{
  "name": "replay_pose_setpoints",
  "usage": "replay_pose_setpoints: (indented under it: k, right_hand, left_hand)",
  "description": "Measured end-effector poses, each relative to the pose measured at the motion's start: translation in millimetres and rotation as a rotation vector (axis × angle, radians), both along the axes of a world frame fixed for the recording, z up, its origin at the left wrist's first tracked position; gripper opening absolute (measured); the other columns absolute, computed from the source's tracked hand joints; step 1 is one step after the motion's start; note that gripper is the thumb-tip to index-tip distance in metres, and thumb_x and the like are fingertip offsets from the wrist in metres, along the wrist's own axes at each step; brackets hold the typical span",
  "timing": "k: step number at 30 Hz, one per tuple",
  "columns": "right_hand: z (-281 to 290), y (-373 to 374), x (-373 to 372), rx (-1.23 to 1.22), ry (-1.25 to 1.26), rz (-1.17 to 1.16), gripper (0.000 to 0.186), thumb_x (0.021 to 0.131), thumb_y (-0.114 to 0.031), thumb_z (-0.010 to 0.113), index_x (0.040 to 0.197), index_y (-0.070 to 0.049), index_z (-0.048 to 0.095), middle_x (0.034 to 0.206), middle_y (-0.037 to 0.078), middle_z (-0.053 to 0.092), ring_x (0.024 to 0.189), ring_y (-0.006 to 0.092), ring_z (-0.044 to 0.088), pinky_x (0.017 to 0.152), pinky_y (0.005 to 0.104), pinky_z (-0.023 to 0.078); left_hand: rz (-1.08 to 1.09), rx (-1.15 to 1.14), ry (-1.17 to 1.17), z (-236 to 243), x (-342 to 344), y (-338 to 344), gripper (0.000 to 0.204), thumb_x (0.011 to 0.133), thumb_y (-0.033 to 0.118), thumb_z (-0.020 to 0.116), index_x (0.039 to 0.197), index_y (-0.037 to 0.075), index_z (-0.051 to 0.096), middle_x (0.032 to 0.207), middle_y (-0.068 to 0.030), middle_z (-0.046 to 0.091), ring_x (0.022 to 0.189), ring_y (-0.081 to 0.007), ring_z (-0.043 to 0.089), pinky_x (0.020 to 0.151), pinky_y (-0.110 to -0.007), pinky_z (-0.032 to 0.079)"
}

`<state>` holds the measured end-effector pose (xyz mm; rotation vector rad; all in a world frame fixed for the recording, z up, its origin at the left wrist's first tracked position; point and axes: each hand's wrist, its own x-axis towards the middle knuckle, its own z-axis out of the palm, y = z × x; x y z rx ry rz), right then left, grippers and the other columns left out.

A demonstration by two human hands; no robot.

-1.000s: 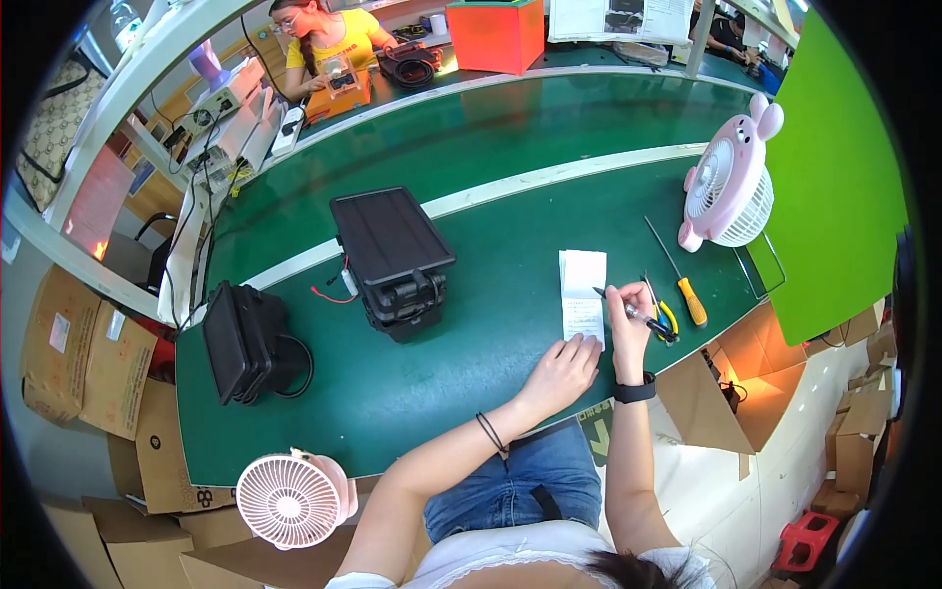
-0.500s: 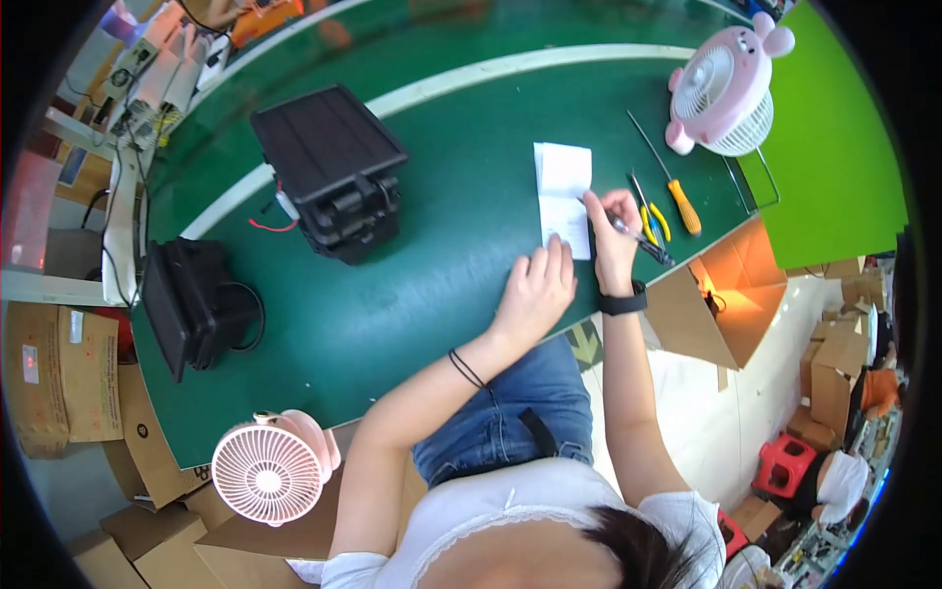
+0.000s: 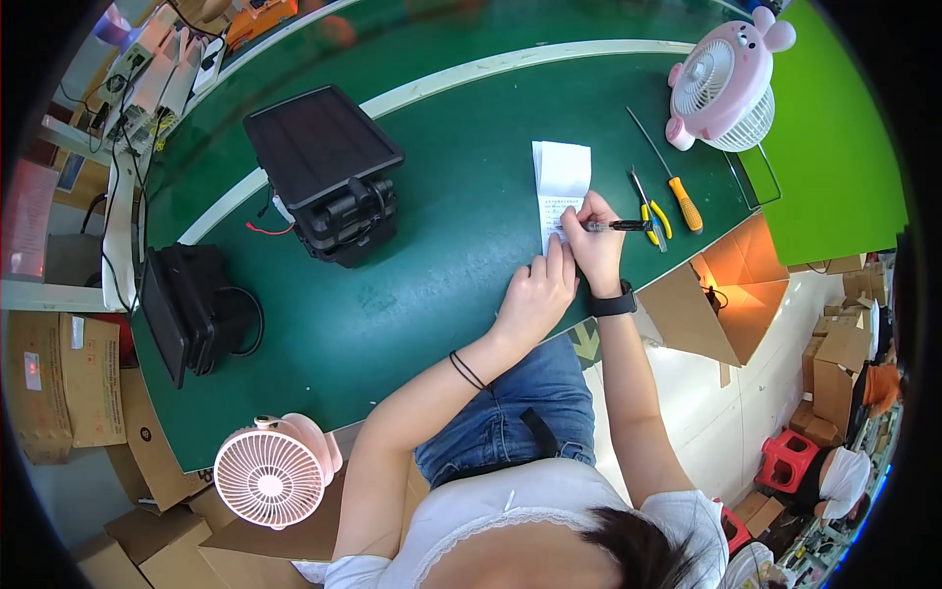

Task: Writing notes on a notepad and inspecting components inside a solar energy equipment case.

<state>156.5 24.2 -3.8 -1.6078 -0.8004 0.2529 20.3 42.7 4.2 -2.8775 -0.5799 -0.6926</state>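
Note:
A small white notepad (image 3: 564, 171) lies on the green table with its top page folded back and lines of print and handwriting on the lower sheet. My right hand (image 3: 597, 245) grips a black pen (image 3: 616, 226), its tip over the lower sheet. Flat beside it, my left hand (image 3: 538, 290) rests with its fingertips on the bottom of the notepad. To the right of my right hand lie yellow-handled pliers (image 3: 654, 221) and a screwdriver (image 3: 686, 206) with an orange-yellow handle.
Two black cases with panels, one larger (image 3: 324, 147) and one smaller (image 3: 191, 309), stand on the left of the table (image 3: 432, 236). A pink fan (image 3: 270, 476) sits at the near left edge, another pink fan (image 3: 721, 83) at the far right. An open cardboard box (image 3: 687, 309) is below the right edge.
My right hand has moved left and down onto the lower sheet, and the pen has swung from pointing down-right to nearly level. My left hand stays on the notepad.

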Motion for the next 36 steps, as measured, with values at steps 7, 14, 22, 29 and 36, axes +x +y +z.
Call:
replay_pose_setpoints:
  k: [7, 14, 22, 29, 36]
  right_hand:
    - [7.9, 1.4, -3.1, -0.081, -0.108, -0.025, 0.024, 0.079, -0.003, 0.066, 0.067, -0.003, 0.045, 0.057, 0.001, 0.048, 0.054, 0.0060, 0.042, 0.048, 0.0256, 0.037]
    - [1.4, 0.8, 0.5, -0.036, -0.051, -0.018, 0.025, 0.077, -0.002, 0.066, 0.067, -0.003, 0.044, 0.058, 0.000, 0.046, 0.055, 0.0053, 0.041, 0.049, 0.0250, 0.036]
    - [3.6, 0.8, -0.2, -0.029, -0.039, -0.005, 0.024, 0.078, -0.001, 0.065, 0.068, -0.003, 0.043, 0.058, 0.000, 0.045, 0.056, 0.0052, 0.040, 0.049, 0.0248, 0.036]
    - [3.8, -0.2, 0.2, -0.056, -0.051, -0.004, 0.024, 0.076, -0.001, 0.065, 0.068, -0.003, 0.043, 0.057, 0.001, 0.045, 0.056, 0.0057, 0.040, 0.049, 0.0257, 0.037]
    - [3.4, 0.6, 0.2, -0.027, -0.011, -0.031, 0.023, 0.076, -0.001, 0.065, 0.067, -0.003, 0.043, 0.057, 0.001, 0.044, 0.055, 0.0064, 0.039, 0.049, 0.0266, 0.036]
  left_hand:
    - [-0.014, -0.059, 0.005, 2.0, 0.8, 3.4, 0.049, 0.076, 0.029, 0.073, 0.111, -0.003, 0.060, 0.118, -0.0163, 0.062, 0.065, -0.0145, 0.062, 0.054, -0.025, 0.053]
    - [-0.036, -0.091, -0.024, 1.6, 1.0, 4.0, 0.049, 0.076, 0.028, 0.073, 0.112, -0.004, 0.059, 0.117, -0.0171, 0.061, 0.067, -0.0160, 0.064, 0.055, -0.026, 0.054]
    - [-0.039, -0.106, -0.033, 2.7, -0.8, 4.7, 0.047, 0.077, 0.027, 0.073, 0.111, -0.003, 0.060, 0.117, -0.0163, 0.061, 0.066, -0.0160, 0.063, 0.055, -0.027, 0.054]
    - [-0.040, -0.116, -0.013, 3.0, -0.5, 4.3, 0.047, 0.077, 0.027, 0.072, 0.111, -0.003, 0.060, 0.116, -0.0160, 0.061, 0.065, -0.0158, 0.063, 0.054, -0.027, 0.054]
    - [-0.036, -0.116, -0.003, 2.4, -0.5, 4.1, 0.050, 0.078, 0.028, 0.072, 0.116, -0.002, 0.059, 0.116, -0.0153, 0.060, 0.067, -0.0167, 0.063, 0.056, -0.027, 0.054]
